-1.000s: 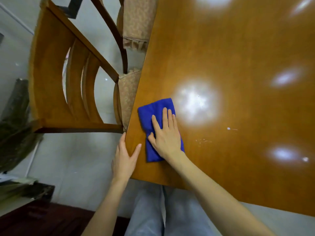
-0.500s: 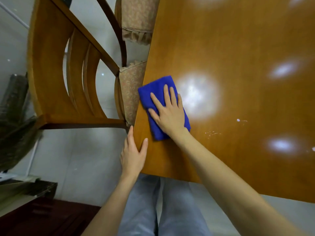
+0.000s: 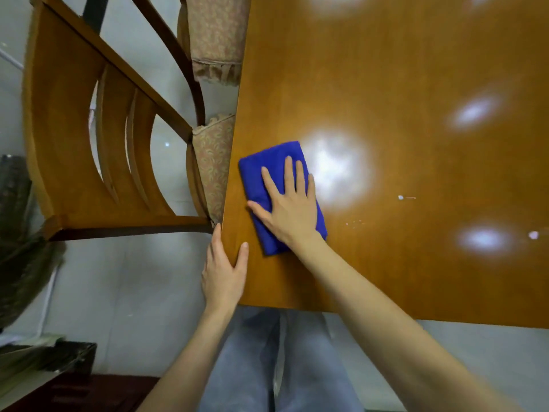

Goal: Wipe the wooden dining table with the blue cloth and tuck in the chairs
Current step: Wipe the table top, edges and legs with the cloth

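Observation:
The blue cloth (image 3: pixel 257 176), folded into a rectangle, lies on the wooden dining table (image 3: pixel 401 84) close to its left edge. My right hand (image 3: pixel 289 211) presses flat on the cloth with the fingers spread. My left hand (image 3: pixel 224 270) grips the table's left edge near the near corner, thumb on top. A wooden chair (image 3: pixel 68 150) with a curved slatted back stands at the left side, its patterned seat cushion (image 3: pixel 212 171) partly under the table edge. A second chair's cushion (image 3: pixel 217 40) shows farther along the same side.
White specks (image 3: pixel 401 198) and small crumbs (image 3: pixel 353 223) lie on the tabletop right of the cloth. Ceiling lights reflect as bright patches in the varnish. My legs in jeans (image 3: pixel 279 367) stand at the near edge. A dark low cabinet (image 3: pixel 59 379) sits at the lower left on the pale floor.
My right hand pushed the cloth away from me along the left edge, then drew it back slightly. My left hand stayed on the table edge.

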